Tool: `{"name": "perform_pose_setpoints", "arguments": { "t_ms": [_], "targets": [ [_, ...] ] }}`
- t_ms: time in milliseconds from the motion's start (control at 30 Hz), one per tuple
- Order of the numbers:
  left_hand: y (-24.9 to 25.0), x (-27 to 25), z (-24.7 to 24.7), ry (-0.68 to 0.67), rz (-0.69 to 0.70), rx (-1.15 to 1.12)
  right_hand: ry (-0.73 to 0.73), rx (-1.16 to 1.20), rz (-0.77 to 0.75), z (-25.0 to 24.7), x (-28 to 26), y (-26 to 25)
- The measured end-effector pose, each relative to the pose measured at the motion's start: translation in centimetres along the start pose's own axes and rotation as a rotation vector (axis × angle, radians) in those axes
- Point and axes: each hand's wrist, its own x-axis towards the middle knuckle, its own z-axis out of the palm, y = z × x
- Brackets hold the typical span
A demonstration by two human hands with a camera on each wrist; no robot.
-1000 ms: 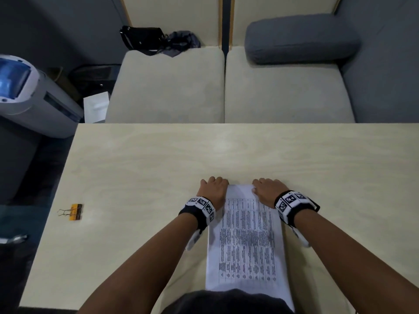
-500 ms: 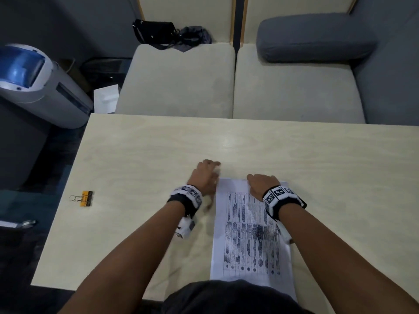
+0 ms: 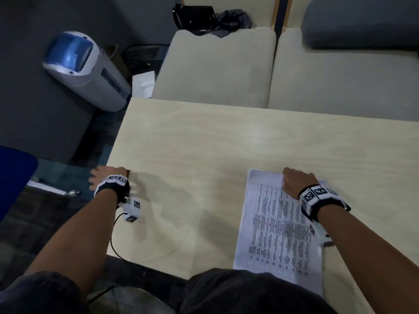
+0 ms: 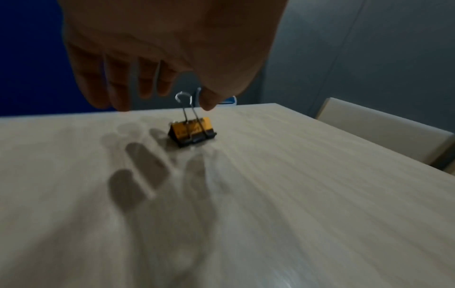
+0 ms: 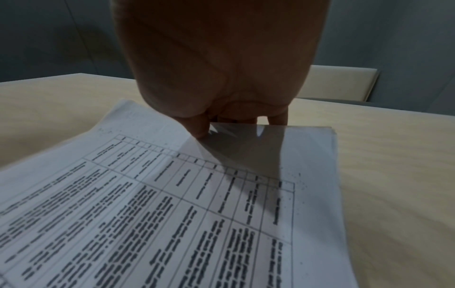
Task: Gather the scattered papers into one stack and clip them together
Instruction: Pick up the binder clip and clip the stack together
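No legible text: blurred table print on the white paper stack [image 5: 221, 204], faint marking on the yellow-black binder clip [image 4: 192, 129].

The left hand [image 4: 169, 48] hangs palm down, fingers [image 4: 118, 85] straight and spread, thumb tip just beside a clip's [image 4: 193, 129] wire handle. The right hand [image 3: 297, 182] curls its fingers [image 5: 278, 118] over the far edge of the papers [image 5: 197, 204], thumb on top.

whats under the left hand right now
An orange-and-black binder clip stands on the pale wooden table under the open left hand, wire handles up near the thumb. In the head view the hand covers the clip.
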Motion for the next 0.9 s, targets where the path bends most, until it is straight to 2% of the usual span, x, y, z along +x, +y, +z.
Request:
{"name": "perform_pose_setpoints", "arguments": {
  "t_ms": [33,133,233,300,367,467,567,667,733,800,833,900],
  "targets": [
    [-0.6,0.1,0.6,-0.064,-0.013,0.017,0.004,0.003,0.000,0.0,-0.1,0.0],
    [-1.0,-0.8,3.0,-0.148,0.105,0.012,0.016,0.003,-0.002,0.1,-0.5,0.0],
    [0.7,-2.5,3.9,-0.072,0.135,-0.194,0.029,0.011,0.000,0.2,-0.8,-0.1],
    [2.6,-3.7,4.3,0.022,0.029,-0.337,0.030,0.005,0.000,0.3,-0.8,-0.1],
    [4.3,-5.0,3.8,0.048,-0.057,-0.433,0.022,0.005,-0.001,0.3,-0.9,-0.1],
    [6.6,-5.5,4.1,-0.099,0.153,-0.251,0.019,0.013,-0.001,0.2,-1.0,-0.1],
    [9.2,-6.6,4.6,-0.112,0.403,-0.002,0.019,0.015,0.000,0.2,-1.1,-0.1],
    [12.4,-9.5,5.1,-0.147,0.563,0.066,0.011,0.017,0.003,0.0,-1.2,-0.1],
    [14.3,-11.6,5.9,-0.155,0.672,0.057,0.012,0.015,-0.003,-0.1,-1.3,-0.1],
    [16.4,-15.3,5.5,-0.182,0.707,-0.047,0.010,0.031,-0.014,-0.1,-1.4,0.0],
    [17.4,-17.0,5.8,-0.227,0.726,-0.168,0.013,0.043,-0.022,-0.1,-1.4,0.0],
    [19.3,-20.8,5.8,-0.413,0.747,-0.475,0.025,0.091,-0.032,-0.1,-1.4,0.3]
  ]
}}
